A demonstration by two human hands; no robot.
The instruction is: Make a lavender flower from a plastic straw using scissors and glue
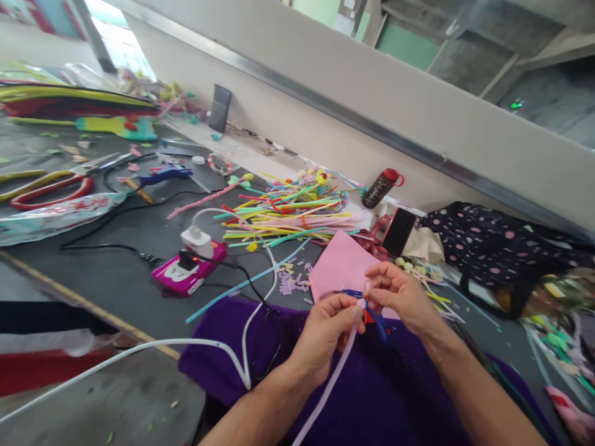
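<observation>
My left hand (325, 331) pinches a pale lilac pipe cleaner (332, 381) near its top end; the rest trails down toward my lap. My right hand (397, 294) closes on the tip of the same pipe cleaner (361, 303), fingers touching my left thumb. A blue and red tool (379, 321), perhaps scissors, lies just under both hands on a pink sheet (339, 266). Purple cloth (372, 384) covers my lap below.
A heap of coloured pipe cleaners (288, 214) lies beyond the pink sheet. A magenta power strip (188, 269) with white plug and cables sits left. Scissors (51, 186), a blue glue gun (162, 175), a dark bottle (379, 188), a phone (398, 231) and a dotted bag (502, 248) surround.
</observation>
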